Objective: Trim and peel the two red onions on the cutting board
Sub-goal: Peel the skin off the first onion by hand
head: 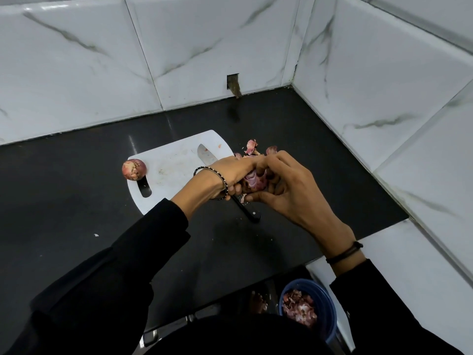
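Both arms reach in over the near right corner of the white cutting board (174,162), sleeves dark, wrists bent toward each other. The left hand (230,172), a thin bangle (217,174) on its wrist, is wrapped round a red onion (253,181) from the left side, knuckles up. The right hand (289,190) comes in from the other side, thumb underneath and fingers curled down onto the top of the same onion, pinching at its skin. The onion is held up off the board between them, purple flesh showing.

Beneath the hands a knife (207,157) lies flat across the board. The second onion (134,169) sits unpeeled on the board's far left corner. Loose peels (252,147) lie on the dark worktop (76,188) just beyond the hands. Lower down, a blue bowl (326,306) holds more skins.
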Tool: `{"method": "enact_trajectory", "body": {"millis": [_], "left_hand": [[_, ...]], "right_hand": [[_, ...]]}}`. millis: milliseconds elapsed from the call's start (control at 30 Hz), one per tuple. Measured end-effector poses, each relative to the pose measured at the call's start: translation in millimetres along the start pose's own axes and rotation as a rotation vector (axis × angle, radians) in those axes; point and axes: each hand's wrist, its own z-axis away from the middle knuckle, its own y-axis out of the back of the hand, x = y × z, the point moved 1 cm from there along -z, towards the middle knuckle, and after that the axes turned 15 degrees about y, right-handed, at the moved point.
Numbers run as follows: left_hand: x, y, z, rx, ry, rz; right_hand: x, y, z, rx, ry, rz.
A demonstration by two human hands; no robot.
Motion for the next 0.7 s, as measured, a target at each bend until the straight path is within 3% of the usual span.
{"method": "enact_trajectory", "body": {"millis": [300, 467, 700], "left_hand": [[1.3, -0.8, -12.5, -0.047, -0.027, 0.024], [8.4, -10.3, -28.5, -0.131, -0.044, 0.125], [23.3, -19.9, -49.2, -0.064, -0.066, 0.270]], "right_hand": [[4.1, -2.7, 3.8, 0.010, -0.002, -0.028], [14.1, 3.7, 4.3, 0.145, -0.228, -0.200], [34.7, 13.1, 11.7, 0.234, -0.369, -0.313]]}}
